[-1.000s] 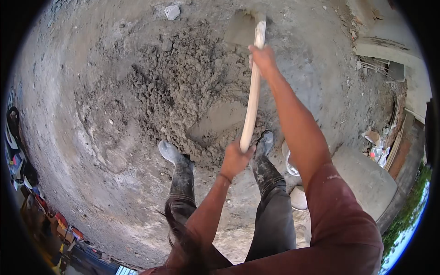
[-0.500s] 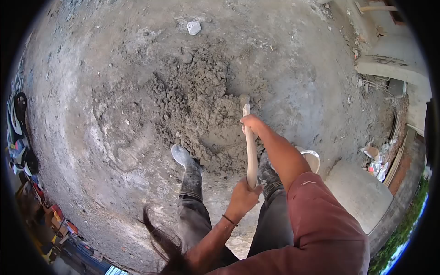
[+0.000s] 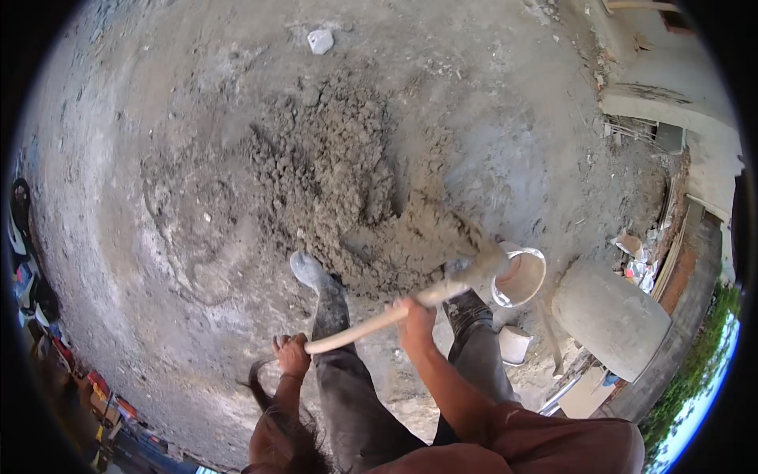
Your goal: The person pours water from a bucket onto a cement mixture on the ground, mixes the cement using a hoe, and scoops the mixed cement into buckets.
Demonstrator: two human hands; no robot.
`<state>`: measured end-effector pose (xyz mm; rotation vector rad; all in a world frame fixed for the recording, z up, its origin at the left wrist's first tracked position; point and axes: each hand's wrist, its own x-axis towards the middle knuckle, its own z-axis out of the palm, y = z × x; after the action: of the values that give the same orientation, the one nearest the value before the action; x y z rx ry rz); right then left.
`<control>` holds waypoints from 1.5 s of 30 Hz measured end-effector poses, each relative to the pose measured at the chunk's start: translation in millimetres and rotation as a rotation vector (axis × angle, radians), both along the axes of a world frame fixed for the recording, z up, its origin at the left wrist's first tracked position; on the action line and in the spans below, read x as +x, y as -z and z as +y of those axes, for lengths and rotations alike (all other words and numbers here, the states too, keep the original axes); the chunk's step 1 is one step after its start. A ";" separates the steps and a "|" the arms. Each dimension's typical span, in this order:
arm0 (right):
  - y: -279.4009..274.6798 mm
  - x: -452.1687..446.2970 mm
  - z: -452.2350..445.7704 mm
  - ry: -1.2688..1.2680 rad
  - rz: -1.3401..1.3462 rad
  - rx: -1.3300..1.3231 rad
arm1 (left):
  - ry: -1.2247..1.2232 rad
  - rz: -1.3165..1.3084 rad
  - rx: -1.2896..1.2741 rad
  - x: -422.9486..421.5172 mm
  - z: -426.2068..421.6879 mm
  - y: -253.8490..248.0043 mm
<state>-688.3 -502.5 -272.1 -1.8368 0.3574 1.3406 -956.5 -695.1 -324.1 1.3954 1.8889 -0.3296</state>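
Observation:
My right hand (image 3: pixel 415 322) is closed around the middle of a long pale wooden handle (image 3: pixel 359 328). At the handle's lower left end is my left hand (image 3: pixel 293 354), its fingers curled at the tip. The handle slants up to the right, and the tool's head (image 3: pixel 483 265) is smeared by motion, so its shape cannot be made out. Wet grey mortar (image 3: pixel 339 166) lies in a lumpy heap on the ground before my boots. A smooth scraped hollow shows on the heap's right side.
A round bucket (image 3: pixel 521 276) stands by my right boot, close to the tool's head. Beside it are a smaller pale container (image 3: pixel 515 345) and a large grey slab-like object (image 3: pixel 612 316). One white stone (image 3: pixel 320 41) lies beyond the heap. Assorted items (image 3: pixel 31 268) line the left edge.
The tool has swung from nearly upright to a slant, its head moving right and toward me. My left hand has gone left with the handle end; my right hand has drawn nearer my body.

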 end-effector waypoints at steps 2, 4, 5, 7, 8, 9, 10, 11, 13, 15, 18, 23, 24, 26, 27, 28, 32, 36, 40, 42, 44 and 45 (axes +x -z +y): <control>-37.2 -5.2 -25.2 -0.045 0.107 0.056 | 0.114 -0.168 0.019 -27.9 -20.4 32.5; -65.4 -13.0 -40.9 -0.077 0.150 0.074 | 0.101 -0.261 0.151 -46.5 -4.9 20.1; -78.3 -17.4 -44.4 -0.087 0.174 0.086 | 0.074 -0.294 0.142 -54.8 2.4 1.8; -79.4 -17.6 -40.2 -0.079 0.248 0.099 | 0.109 -0.295 0.103 -74.4 7.1 -26.8; -70.2 -14.4 -31.7 -0.059 0.296 0.049 | 0.170 -0.273 0.065 -82.3 0.2 -42.1; -52.6 -9.4 -18.4 -0.031 0.337 0.001 | 0.161 -0.286 -0.008 -85.0 -10.4 -55.5; -24.0 -0.9 -3.4 -0.045 0.347 -0.046 | 0.165 -0.309 -0.086 -84.9 -11.1 -66.5; 11.4 13.5 15.6 -0.008 0.446 -0.135 | 0.115 -0.299 -0.168 -53.7 30.5 -99.9; 101.4 41.5 65.9 -0.090 0.335 -0.271 | 0.056 -0.261 -0.250 26.4 96.2 -117.8; 168.5 65.8 112.9 -0.207 0.217 -0.285 | -0.054 -0.293 -0.173 100.7 149.8 -130.0; 152.5 102.4 130.2 -0.171 0.313 -0.090 | -0.138 -0.258 -0.286 163.4 186.1 -153.3; 92.8 234.3 21.1 -0.386 0.314 0.188 | -0.386 -0.238 -0.485 220.0 203.0 -172.5; 84.9 270.5 -11.9 -0.376 0.278 0.209 | -0.330 -0.241 -0.481 228.5 206.8 -172.6; 73.0 340.8 -86.1 -0.097 0.240 0.124 | -0.430 -0.228 -0.403 247.4 212.3 -173.9; 97.0 370.0 -145.0 0.210 0.317 0.225 | -0.416 -0.212 -0.444 265.3 222.2 -179.1; 68.9 400.3 -160.3 0.385 0.203 0.027 | -0.380 -0.210 -0.444 279.7 227.3 -179.3; 72.4 500.0 -331.0 0.468 0.052 -0.307 | -0.451 -0.242 -0.525 310.8 244.2 -185.8; 64.6 546.8 -496.3 0.501 -0.062 -0.505 | -0.566 -0.285 -0.461 319.4 234.7 -170.0; 65.0 558.1 -619.9 0.474 -0.140 -0.665 | -0.393 -0.117 -0.599 354.5 236.8 -190.2; 61.5 558.6 -654.0 0.548 -0.139 -0.640 | -0.318 -0.108 -0.613 331.0 244.7 -180.0; 74.1 587.1 -676.9 0.595 -0.162 -0.582 | -0.418 0.095 -0.686 327.5 249.7 -163.6; 80.8 598.0 -691.8 0.588 -0.137 -0.574 | -0.350 0.035 -0.590 323.0 241.2 -163.5</control>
<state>-90.3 -1194.3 -353.0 -2.0253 1.1996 0.7374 -633.5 -453.9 -160.6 0.6616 1.8166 -0.6707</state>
